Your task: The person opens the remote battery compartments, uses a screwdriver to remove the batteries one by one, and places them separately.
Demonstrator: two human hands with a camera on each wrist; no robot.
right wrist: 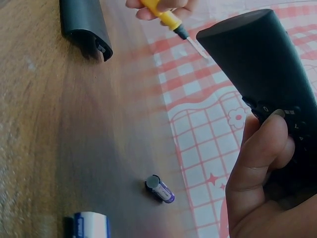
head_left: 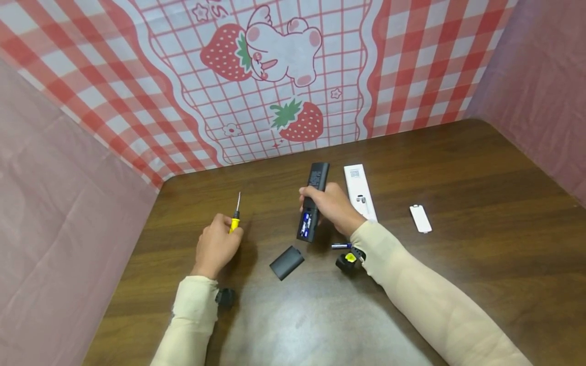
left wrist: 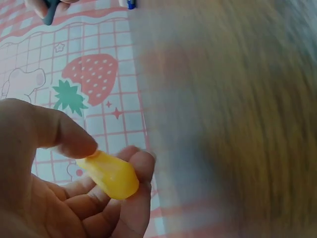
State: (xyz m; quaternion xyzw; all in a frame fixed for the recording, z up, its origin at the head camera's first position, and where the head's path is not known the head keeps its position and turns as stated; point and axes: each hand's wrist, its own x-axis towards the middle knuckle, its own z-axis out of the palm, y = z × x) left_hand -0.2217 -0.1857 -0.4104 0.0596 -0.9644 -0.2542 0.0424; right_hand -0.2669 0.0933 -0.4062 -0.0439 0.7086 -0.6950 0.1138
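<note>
My left hand [head_left: 217,247] grips a screwdriver [head_left: 235,223] by its yellow handle, the thin metal shaft pointing away from me. In the left wrist view the handle's rounded end [left wrist: 116,181] shows between thumb and fingers. My right hand [head_left: 336,206] holds a black remote control [head_left: 319,178] around its middle, back side up in the head view. Its battery compartment [head_left: 305,224] is uncovered, with blue batteries inside. The remote's button side [right wrist: 292,116] appears in the right wrist view. A loose black battery cover [head_left: 287,263] lies on the table between the hands.
A loose battery [head_left: 340,246] lies beside the right wrist. Beyond that hand is a slim white device [head_left: 354,179] with a printed label, and farther right a small white cover [head_left: 420,218]. A checked strawberry cloth [head_left: 412,61] hangs behind the wooden table [head_left: 480,203].
</note>
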